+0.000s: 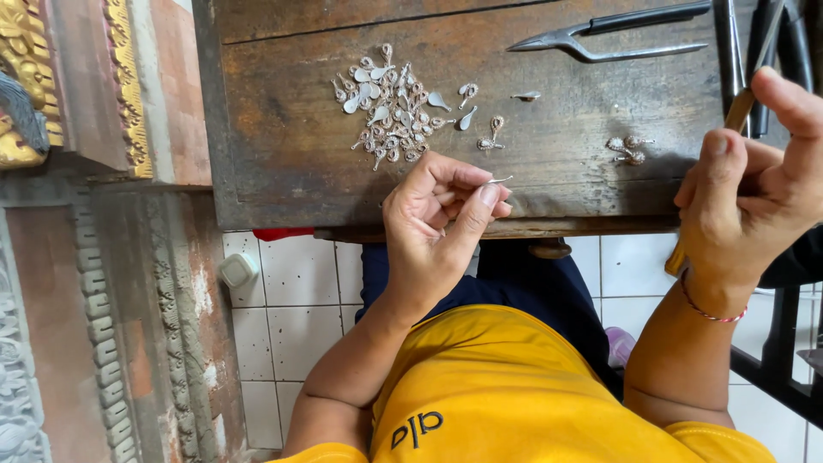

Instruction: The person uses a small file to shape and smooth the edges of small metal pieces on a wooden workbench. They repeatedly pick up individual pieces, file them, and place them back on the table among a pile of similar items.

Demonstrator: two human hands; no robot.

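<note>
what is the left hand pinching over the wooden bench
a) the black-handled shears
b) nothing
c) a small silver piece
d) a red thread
c: the left hand pinches a small silver piece between thumb and fingertips, near the pile of silver pieces; the shears lie untouched on the wooden bench.

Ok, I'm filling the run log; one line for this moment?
left hand: pinches small silver piece | right hand: grips wooden-handled tool | silver pieces pile: on wooden bench
</note>
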